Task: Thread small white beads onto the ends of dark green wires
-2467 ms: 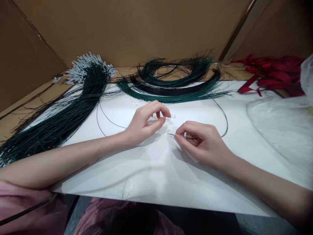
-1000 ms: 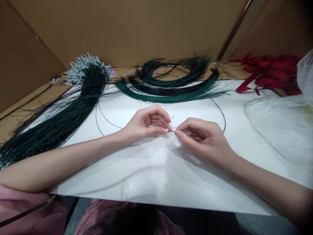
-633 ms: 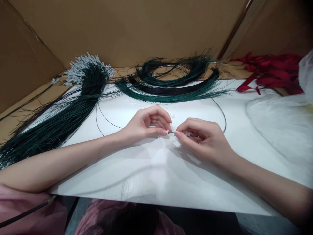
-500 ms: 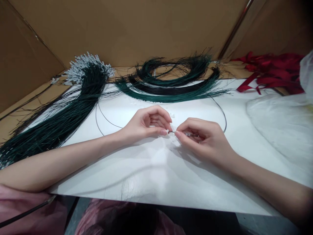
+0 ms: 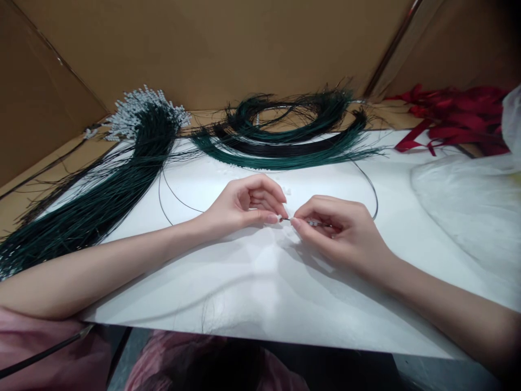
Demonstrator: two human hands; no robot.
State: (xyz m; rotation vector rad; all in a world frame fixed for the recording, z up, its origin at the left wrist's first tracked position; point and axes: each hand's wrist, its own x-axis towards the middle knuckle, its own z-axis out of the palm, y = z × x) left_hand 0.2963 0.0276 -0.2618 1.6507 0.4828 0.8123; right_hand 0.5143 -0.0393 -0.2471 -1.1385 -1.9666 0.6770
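Wire [image 5: 286,219], dark and thin, bridges the narrow gap between a worker's fingertips above a white work surface [image 5: 228,304]. The left hand [image 5: 252,203] pinches a tiny white bead [image 5: 279,218] between thumb and forefinger at the wire's end, its remaining fingers loosely curled, palm partly showing. Opposite, the right hand [image 5: 337,222] is closed in a firmer pinch around the wire, with white pieces [image 5: 312,223] showing beneath its curled fingers. Threading appears to be the step in hand; the next move would call for steady alignment and a gentle push. Whether the tip has passed through the bead is too small to tell. Both forearms slant inward from the lower corners, wrists low. Beyond lie green wires [image 5: 118,190] with white-beaded tips [image 5: 126,117] and red ribbons [image 5: 468,111].
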